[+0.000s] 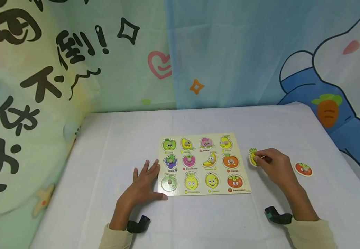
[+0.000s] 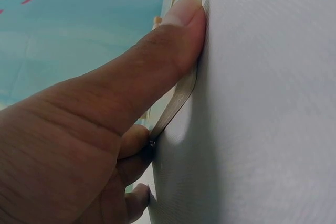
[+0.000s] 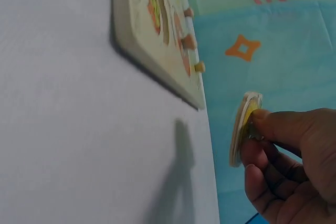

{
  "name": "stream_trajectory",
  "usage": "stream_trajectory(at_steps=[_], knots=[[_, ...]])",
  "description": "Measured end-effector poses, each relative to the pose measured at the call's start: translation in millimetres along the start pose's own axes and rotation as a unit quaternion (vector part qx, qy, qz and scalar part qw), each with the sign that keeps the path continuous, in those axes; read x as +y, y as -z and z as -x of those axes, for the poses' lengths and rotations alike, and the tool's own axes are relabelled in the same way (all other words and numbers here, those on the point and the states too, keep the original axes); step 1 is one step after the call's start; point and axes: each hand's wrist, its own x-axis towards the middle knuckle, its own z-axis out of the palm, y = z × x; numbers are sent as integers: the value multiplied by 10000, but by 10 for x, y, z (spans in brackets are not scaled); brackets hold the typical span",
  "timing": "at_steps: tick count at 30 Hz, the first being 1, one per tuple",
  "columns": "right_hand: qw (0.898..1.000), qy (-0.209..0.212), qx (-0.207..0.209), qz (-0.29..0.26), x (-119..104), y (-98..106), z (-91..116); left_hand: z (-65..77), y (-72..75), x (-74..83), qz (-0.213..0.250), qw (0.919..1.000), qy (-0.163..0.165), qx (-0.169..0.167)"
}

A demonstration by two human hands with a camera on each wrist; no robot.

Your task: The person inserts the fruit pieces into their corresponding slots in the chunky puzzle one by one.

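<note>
A wooden fruit puzzle board lies on the white table, with rows of fruit pictures, several of them knobbed pieces. Against its left side rests my left hand, fingers spread and thumb along the front left corner. The left wrist view has the thumb touching the board's edge. To the right of the board, my right hand pinches a pineapple puzzle piece between thumb and fingers. Seen from the right wrist, the pineapple piece is held on edge, raised above the cloth.
A persimmon puzzle piece lies on the table right of my right hand. The white tablecloth spreads around the board. Behind the table hangs a printed curtain, and another printed cloth stands at the left side.
</note>
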Motion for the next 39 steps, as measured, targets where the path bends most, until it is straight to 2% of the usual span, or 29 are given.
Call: stream_trajectory(at_steps=[2, 4, 10, 14, 19, 27, 35, 39], knots=[[9999, 62, 53, -131, 21, -71, -20, -3, 0, 1, 5, 10000, 1, -3], [9993, 122, 38, -348, -70, -82, -29, -6, 3, 3, 22, 10000, -3, -2], [9929, 486, -266, -1052, -628, 53, -20, -11, 5, 12, 52, 10000, -34, 43], [9902, 394, -635, -1180, -835, 29, -27, -14, 1, 15, 6, 10000, 2, 41], [9835, 225, -1037, -1462, -945, -58, -52, -22, -3, 15, 13, 10000, 26, 70], [9719, 312, -1523, -1770, -1110, -189, -55, -22, -2, 17, 30, 10000, 42, 68], [9554, 596, -1967, -2120, -1313, -368, -17, -11, -15, 2, 46, 10000, 76, 16], [9511, 754, -2095, -2142, -1442, -457, -4, -14, -13, -5, 59, 10000, 70, 17]])
